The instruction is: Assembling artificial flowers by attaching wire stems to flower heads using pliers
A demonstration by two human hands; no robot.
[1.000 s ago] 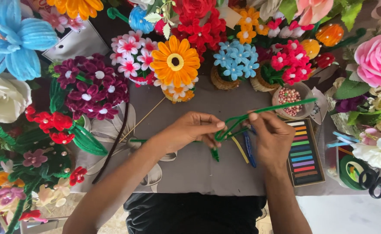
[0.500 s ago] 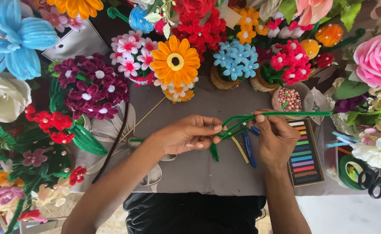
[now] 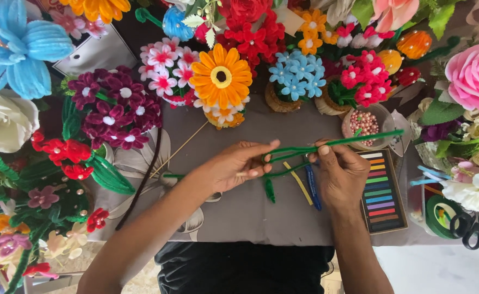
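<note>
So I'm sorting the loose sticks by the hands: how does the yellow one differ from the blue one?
The yellow stick is thin and lies slanted; the blue stick is thicker and lies nearly straight up and down in the picture. The yellow stick lies nearer the left hand; the blue stick is partly hidden under the right hand. Both lie flat on the grey cloth.

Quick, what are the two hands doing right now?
Left hand: closed on the green pipe cleaner, pinching its looped part.
Right hand: closed on the same pipe cleaner, pinching it near the long straight end.

green pipe cleaner [image 3: 337, 142], grey tablecloth [image 3: 261, 212]
</note>
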